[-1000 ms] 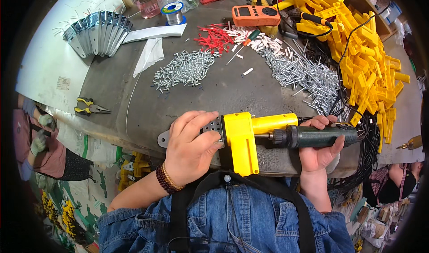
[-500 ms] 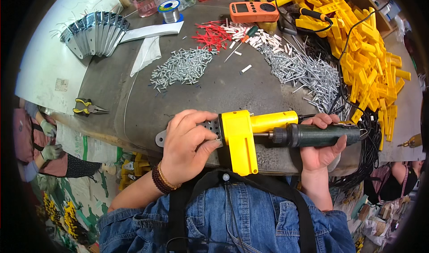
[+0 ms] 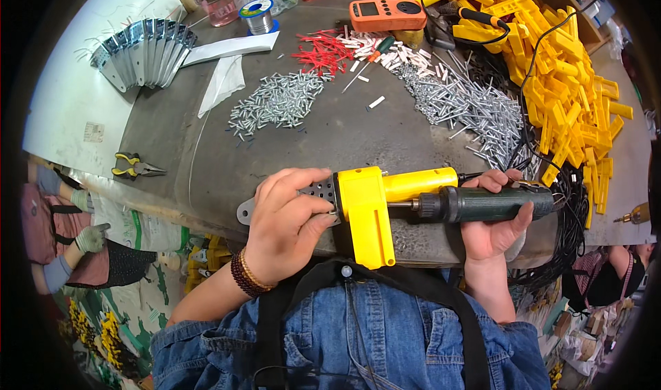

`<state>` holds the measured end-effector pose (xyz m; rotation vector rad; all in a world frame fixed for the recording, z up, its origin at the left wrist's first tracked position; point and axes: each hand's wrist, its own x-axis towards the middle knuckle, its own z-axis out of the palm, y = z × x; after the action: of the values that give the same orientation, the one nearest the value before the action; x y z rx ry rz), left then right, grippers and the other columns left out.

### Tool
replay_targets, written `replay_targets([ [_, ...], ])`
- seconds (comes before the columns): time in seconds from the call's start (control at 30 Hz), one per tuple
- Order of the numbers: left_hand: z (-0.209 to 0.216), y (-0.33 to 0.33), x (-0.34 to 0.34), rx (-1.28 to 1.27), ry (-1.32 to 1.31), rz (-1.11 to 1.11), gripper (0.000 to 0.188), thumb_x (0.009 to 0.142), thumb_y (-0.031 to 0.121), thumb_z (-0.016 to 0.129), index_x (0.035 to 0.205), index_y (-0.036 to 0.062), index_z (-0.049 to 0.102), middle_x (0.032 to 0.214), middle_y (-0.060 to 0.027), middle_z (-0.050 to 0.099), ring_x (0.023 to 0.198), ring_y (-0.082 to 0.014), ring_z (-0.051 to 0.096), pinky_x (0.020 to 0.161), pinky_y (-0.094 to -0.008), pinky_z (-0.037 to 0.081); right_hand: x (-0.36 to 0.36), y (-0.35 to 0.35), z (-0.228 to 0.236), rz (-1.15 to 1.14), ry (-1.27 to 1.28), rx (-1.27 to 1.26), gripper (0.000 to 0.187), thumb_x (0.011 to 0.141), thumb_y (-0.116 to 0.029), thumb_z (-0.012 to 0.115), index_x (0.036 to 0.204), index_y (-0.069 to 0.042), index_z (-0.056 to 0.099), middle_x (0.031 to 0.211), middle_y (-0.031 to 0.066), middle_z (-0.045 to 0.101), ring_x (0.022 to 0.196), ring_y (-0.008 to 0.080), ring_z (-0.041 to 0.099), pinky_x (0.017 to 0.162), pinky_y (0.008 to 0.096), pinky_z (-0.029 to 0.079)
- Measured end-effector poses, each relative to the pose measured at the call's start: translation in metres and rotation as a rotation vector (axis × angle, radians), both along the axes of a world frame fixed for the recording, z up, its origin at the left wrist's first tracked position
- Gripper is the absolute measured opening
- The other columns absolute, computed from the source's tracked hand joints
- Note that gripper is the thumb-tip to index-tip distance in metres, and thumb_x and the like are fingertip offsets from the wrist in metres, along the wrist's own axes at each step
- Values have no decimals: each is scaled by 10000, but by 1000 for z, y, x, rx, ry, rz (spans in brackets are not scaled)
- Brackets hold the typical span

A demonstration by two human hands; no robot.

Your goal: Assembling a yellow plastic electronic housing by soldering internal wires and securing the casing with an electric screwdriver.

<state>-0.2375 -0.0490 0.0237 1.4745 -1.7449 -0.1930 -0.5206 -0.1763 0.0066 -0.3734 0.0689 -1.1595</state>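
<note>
My left hand point(image 3: 284, 221) is closed around a perforated metal plate point(image 3: 244, 212), whose rounded end sticks out to the left of my fingers. The plate's right end runs into a dark edge on a yellow plastic housing point(image 3: 368, 218) with a yellow handle point(image 3: 421, 181). Lying across my right palm is a dark green electric screwdriver point(image 3: 482, 205), my right hand point(image 3: 497, 235) curled around it from below. Its bit points left into the right side of the housing. The bit's tip is hidden there, so I cannot see a screw.
Beyond the hands lie piles of short screws point(image 3: 279, 101), long screws point(image 3: 482, 118), red sleeves point(image 3: 323, 51) and white pieces point(image 3: 376, 102). Yellow plastic parts point(image 3: 564, 87) heap up at right. An orange meter point(image 3: 387, 14), solder spool point(image 3: 259, 18), pliers point(image 3: 138, 165) and metal blades point(image 3: 144, 53) stand around; a co-worker's gloved hand point(image 3: 91, 238) shows at left.
The housing and screwdriver have shifted very slightly left, both grips unchanged. At the left, the co-worker's gloved hands have moved apart.
</note>
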Motion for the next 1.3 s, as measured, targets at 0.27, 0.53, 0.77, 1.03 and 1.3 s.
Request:
replay_targets([
  [0.27,2,-2,5,61,87,-28,208,685,74,775,833,66,630,1166,-116,628,1086,-321,555,949,-420,398,0,-1,-3,7,-18,-41,481,749,-270,825,1158,-162,594,1070,8,500,1002,147,519,1083,417,343],
  [0.53,6,-1,3,79,83,-1,207,695,85,772,847,64,634,1188,-135,621,1090,-338,553,956,-434,404,-1,1,-1,-5,32,13,512,758,-269,817,1201,-178,579,1072,7,502,1006,147,517,1082,418,341],
  [0.77,-3,-1,5,-23,-39,-15,196,718,94,756,868,66,633,1229,-134,604,1092,-345,555,952,-434,409,1,1,-1,2,11,-16,513,764,-270,813,1209,-174,574,1078,15,500,1012,151,513,1083,421,339],
  [1.03,0,0,4,28,39,9,208,696,73,767,850,66,627,1206,-139,609,1075,-320,562,920,-406,423,0,1,-3,2,11,-17,480,752,-265,823,1159,-176,585,1059,-1,495,1002,139,513,1087,415,328],
  [1.3,-1,-1,6,63,65,4,211,682,92,779,824,60,626,1203,-156,610,1067,-325,562,910,-409,428,1,0,0,0,18,-18,428,716,-253,849,1040,-188,576,1037,-22,497,988,123,516,1084,407,328],
])
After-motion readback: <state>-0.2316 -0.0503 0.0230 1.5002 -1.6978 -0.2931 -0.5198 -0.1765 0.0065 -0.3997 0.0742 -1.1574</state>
